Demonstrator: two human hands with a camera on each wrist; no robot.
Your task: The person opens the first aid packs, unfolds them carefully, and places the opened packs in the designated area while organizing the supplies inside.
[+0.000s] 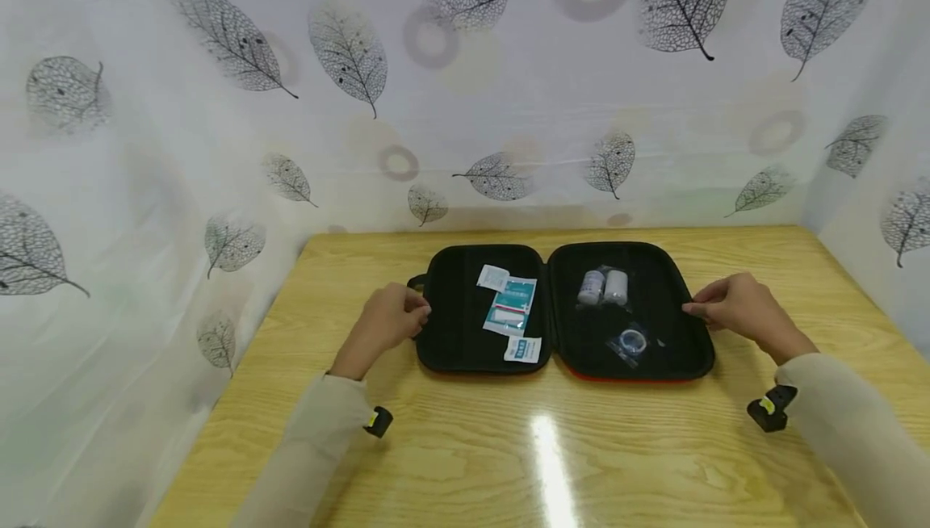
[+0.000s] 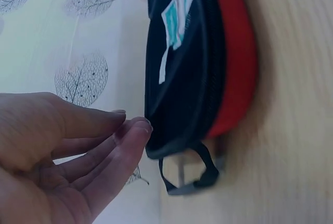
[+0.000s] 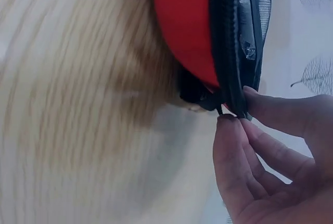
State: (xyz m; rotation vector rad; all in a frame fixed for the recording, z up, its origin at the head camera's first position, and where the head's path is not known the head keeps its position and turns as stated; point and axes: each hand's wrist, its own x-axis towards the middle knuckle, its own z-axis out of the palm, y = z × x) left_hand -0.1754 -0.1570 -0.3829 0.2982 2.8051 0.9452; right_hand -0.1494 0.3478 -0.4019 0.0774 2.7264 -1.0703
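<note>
A black-lined, red-shelled zip case [image 1: 465, 350] lies spread wide on the table, apparently a first-aid case. Its left half holds a teal-and-white packet [image 1: 517, 295] and small white packets [image 1: 494, 277]. In the right half are two white rolls [image 1: 616, 287] in clear wrap and a roll of tape [image 1: 633, 341] in a clear bag. My left hand [image 1: 393, 316] is at the left rim, its loosely bent fingertips against the edge near the carry handle [image 2: 195, 182]. With thumb and fingers, my right hand [image 1: 744, 308] pinches the right rim [image 3: 237, 91].
Under the case is a wood-grain table [image 1: 450, 447], with a bright reflection near the front. Leaf-print sheeting [image 1: 508, 108] hangs behind and along both sides.
</note>
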